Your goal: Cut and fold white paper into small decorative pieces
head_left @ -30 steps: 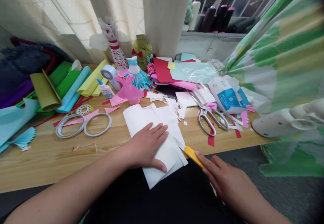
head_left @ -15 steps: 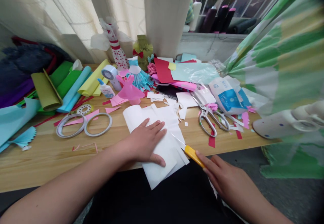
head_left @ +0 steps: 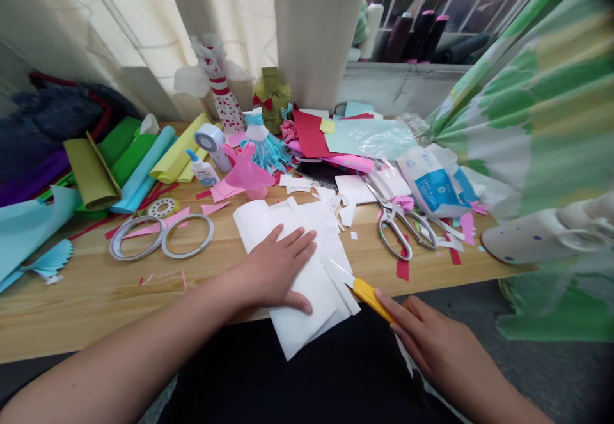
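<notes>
Fig.: wooden surface (head_left: 71,309), seen from head cam, L to R. Far L: rolled sheets of colored paper (head_left: 91,174) in olive, green, blue and yellow, w/ teal paper cutouts (head_left: 45,261) lying in front of them. Center-L: two tape rolls (head_left: 188,216) lying flat side by side, then a glue bottle (head_left: 204,171) and a pink paper figure (head_left: 244,174) standing just beside a blue-fringed paper doll (head_left: 263,152). Center: L hand (head_left: 275,270) open and released, fingers spread, pressing flat on a stack of white paper sheets (head_left: 311,222). The sheets lie at the near edge of the surface, their lower end overhanging it. R hand (head_left: 426,341) clenched around a yellow utility knife (head_left: 368,297), its blade resting on the lower R part of the white sheets. Beyond the knife: steel scissors (head_left: 384,210) lying open among paper scraps, near a blue-and-white packet (head_left: 434,187). Far R: green-patterned curtain (head_left: 542,104) hanging beside the surface.
</notes>
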Tool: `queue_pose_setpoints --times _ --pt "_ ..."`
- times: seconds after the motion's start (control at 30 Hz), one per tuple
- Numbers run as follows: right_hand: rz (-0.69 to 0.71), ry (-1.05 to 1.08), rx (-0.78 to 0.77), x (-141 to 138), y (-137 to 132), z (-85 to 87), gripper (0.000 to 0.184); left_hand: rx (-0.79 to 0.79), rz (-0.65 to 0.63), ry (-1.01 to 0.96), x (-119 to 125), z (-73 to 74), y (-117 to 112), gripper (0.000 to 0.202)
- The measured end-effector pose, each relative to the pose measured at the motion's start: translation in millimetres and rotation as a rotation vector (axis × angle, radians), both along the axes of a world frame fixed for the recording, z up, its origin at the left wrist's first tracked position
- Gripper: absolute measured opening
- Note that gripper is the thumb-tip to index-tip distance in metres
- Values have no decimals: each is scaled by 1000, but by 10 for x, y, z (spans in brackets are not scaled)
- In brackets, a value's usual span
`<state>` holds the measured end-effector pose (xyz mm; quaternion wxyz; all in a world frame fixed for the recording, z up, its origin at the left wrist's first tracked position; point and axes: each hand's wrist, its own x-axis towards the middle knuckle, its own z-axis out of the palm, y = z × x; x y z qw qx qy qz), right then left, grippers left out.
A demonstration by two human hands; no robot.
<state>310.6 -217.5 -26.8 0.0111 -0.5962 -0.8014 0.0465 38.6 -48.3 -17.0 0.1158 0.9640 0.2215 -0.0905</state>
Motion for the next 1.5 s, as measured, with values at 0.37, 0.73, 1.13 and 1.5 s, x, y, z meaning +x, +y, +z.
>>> queue_pose_setpoints --times 0.37,0.73,1.13,1.5 --pt "-11 -30 -8 -17 105 -58 42 53 -23 -11 -13 -16 3 86" --pt "-2 -24 -50 -19 233 16 42 22 -3 -12 -7 -2 2 100" --pt "-19 82 -131 124 236 -26 43 -13 34 -17 29 25 20 94" --pt "34 -45 -39 160 348 2 43 -18 34 -32 42 41 20 102"
